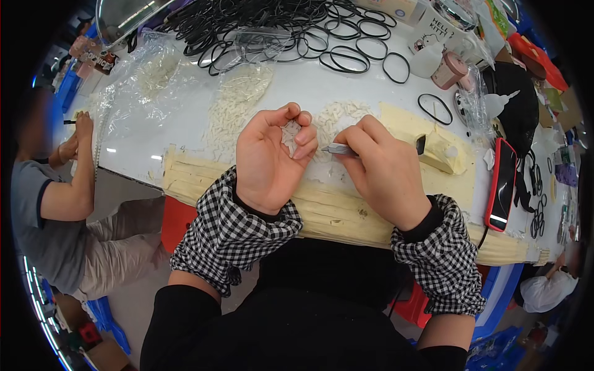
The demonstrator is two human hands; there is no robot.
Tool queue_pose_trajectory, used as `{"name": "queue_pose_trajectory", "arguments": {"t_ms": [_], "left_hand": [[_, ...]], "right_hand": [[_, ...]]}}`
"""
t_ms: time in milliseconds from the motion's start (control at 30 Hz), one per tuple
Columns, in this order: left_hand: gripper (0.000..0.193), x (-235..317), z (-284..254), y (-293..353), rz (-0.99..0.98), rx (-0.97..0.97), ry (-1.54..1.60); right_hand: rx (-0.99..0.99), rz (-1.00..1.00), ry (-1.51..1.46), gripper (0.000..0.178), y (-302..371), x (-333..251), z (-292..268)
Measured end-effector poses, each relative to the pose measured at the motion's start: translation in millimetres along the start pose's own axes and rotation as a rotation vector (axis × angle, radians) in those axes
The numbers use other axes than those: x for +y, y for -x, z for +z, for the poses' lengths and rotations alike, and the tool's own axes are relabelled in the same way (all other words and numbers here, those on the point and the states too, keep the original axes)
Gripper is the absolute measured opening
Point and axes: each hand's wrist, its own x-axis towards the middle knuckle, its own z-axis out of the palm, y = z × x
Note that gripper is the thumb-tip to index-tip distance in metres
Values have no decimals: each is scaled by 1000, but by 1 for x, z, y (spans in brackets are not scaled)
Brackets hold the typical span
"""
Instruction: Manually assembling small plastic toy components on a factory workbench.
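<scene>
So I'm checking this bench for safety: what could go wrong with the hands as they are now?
The right hand points a thin metal tool toward the left hand, so a slip could jab its fingers. The small white pieces cupped in the left hand could spill. A phone lies near the table edge and might get knocked off.

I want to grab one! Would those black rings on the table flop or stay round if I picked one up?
The black rings look thin and lie in bent, tangled loops, so one would probably sag and flop. They seem light for their size. Lying flat, they likely would not roll, though the heap might snag and drag neighbours along.
</scene>
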Motion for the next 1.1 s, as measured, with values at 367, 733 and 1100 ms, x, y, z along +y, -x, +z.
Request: {"name": "queue_pose_trajectory", "arguments": {"t_ms": [367,733,1100], "left_hand": [[18,-2,2,0,23,23,-161],[24,-5,12,3,-90,-5,-454],[19,-4,6,2,-216,-146,-337]], "right_hand": [[-20,53,54,21,1,-3,4],[165,-2,-122,20,-6,-5,-12],[271,-42,-278,22,-8,-7,-13]]}}
